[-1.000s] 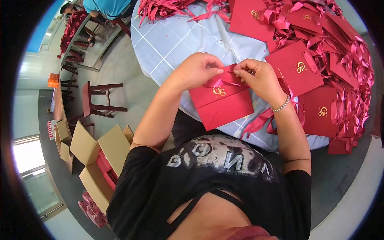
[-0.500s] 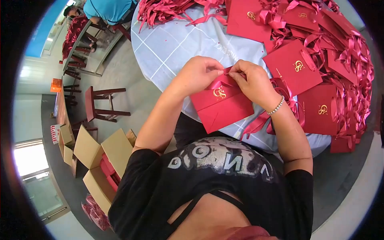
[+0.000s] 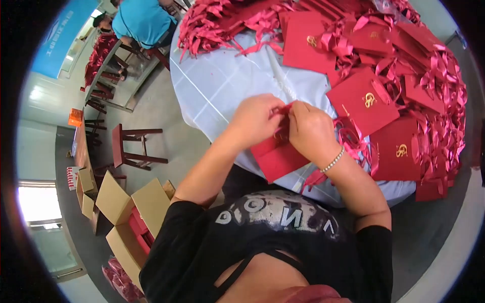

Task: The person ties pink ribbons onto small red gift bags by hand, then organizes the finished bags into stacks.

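Observation:
A red paper bag (image 3: 281,162) lies at the near edge of the table, partly covered by both hands. My left hand (image 3: 256,119) is closed at the bag's upper edge, its fingertips pinching red ribbon. Close beside it, my right hand (image 3: 312,129), with a beaded bracelet on the wrist, pinches at the same edge. The ribbon (image 3: 286,109) shows between the fingertips, but its exact shape is hidden. Just right of my right hand lie another red bag with a gold logo (image 3: 362,100) and loose pink-red ribbons (image 3: 348,137).
Many red bags (image 3: 396,149) and ribbons pile up on the right of the cloth-covered table (image 3: 212,83); more ribbons (image 3: 207,25) lie at the back. A stool (image 3: 118,145) and an open carton (image 3: 121,245) stand left. A person in blue (image 3: 144,22) sits upper left.
The view has shifted slightly. Both hands have turned and drawn closer together at the bag's upper edge, now covering most of its logo. The ribbon is bunched between the fingers.

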Demonstrator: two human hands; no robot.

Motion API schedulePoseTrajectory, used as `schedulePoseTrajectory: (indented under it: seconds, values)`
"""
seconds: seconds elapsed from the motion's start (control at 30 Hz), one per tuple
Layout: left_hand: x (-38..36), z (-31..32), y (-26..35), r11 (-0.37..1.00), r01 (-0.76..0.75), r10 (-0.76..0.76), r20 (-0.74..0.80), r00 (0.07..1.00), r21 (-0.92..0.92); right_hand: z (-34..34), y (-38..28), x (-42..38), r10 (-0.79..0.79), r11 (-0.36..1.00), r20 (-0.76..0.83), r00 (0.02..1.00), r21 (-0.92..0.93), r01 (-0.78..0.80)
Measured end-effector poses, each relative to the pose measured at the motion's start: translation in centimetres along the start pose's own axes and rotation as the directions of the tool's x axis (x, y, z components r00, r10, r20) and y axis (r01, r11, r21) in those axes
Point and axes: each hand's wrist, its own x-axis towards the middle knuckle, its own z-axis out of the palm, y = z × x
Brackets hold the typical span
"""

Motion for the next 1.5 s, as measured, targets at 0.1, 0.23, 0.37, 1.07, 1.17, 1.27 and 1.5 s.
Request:
schedulePoseTrajectory:
  seconds: [0.1, 0.23, 0.37, 1.07, 1.17, 1.27, 1.5]
  values:
    - [0.2, 0.4, 0.6, 0.994, -0.071, 0.073, -0.025, 0.997, 0.079, -0.3, -0.5, 0.1, 0.039, 0.998, -0.008, 0.999, -0.040, -0.039]
    - [0.3, 0.9, 1.3, 0.982, -0.105, 0.114, -0.051, 0.992, 0.156, -0.2, -0.8, 0.1, 0.031, 0.999, -0.066, 0.997, -0.040, -0.034]
    - [0.2, -0.2, 1.9, 0.991, 0.131, -0.128, -0.072, 0.989, 0.033, -0.8, -0.3, 0.8, 0.047, 0.999, -0.095, 0.994, 0.032, -0.044]
    - [0.1, 0.3, 1.3, 0.984, -0.030, 0.029, 0.008, 1.000, 0.174, -2.6, 0.2, 1.7, 0.075, 0.961, 0.004, 0.997, 0.267, -0.074]
    - [0.0, -0.3, 2.0, 0.976, -0.120, 0.125, -0.015, 0.992, 0.183, -4.3, 0.4, 3.0, -0.039, 0.961, -0.069, 0.997, 0.270, 0.057]
    - [-0.4, -1.3, 3.4, 0.926, -0.248, 0.256, 0.008, 0.967, 0.284, -5.6, 0.5, 3.7, -0.065, 0.945, 0.080, 0.995, 0.325, 0.036]
    - [-2.2, -1.4, 4.2, 0.812, -0.392, 0.482, -0.117, 0.868, 0.432, -7.0, 2.2, 6.2, -0.087, 0.923, 0.561, 0.823, 0.357, -0.145]
